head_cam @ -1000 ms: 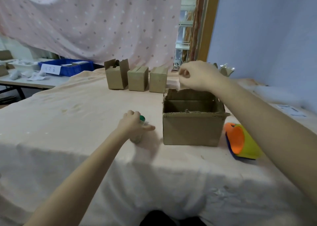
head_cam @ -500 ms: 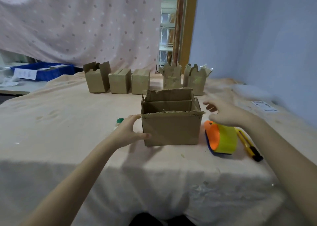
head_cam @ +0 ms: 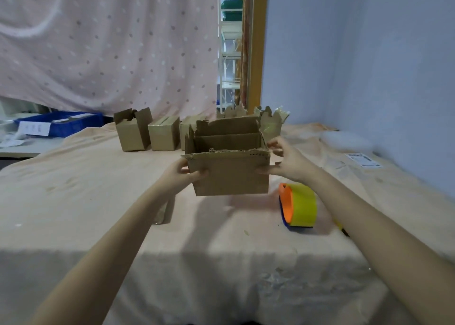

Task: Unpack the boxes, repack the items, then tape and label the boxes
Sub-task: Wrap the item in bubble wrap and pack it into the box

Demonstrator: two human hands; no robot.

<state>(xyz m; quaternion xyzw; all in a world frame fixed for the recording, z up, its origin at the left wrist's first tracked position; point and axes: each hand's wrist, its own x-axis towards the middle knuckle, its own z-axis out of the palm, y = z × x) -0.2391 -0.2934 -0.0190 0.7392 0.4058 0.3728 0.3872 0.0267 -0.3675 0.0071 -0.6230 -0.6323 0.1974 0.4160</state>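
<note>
head view shows a table (head_cam: 73, 201) covered with a pale peach cloth, and its near edge hangs down in folds. an open cardboard box (head_cam: 229, 174) is near the middle of the table, flaps up. i cannot tell if it touches the cloth. the left hand (head_cam: 183, 174) grips its left front corner, thumb on the front face. the right hand (head_cam: 286, 163) grips the right side, thumb on the front face and fingers curled at the top edge. a tape dispenser (head_cam: 298, 205), orange, yellow and blue, lies on the cloth just beside the box, toward the right edge. a row of small boxes (head_cam: 147, 133) stands along the far edge, one with open flaps. a white label (head_cam: 364, 160) lies near the right edge. a blue bin (head_cam: 61, 123) sits on another surface at far left. behind hangs a pink dotted curtain (head_cam: 110, 48), and a pale blue wall (head_cam: 357, 66) closes the right side.
</note>
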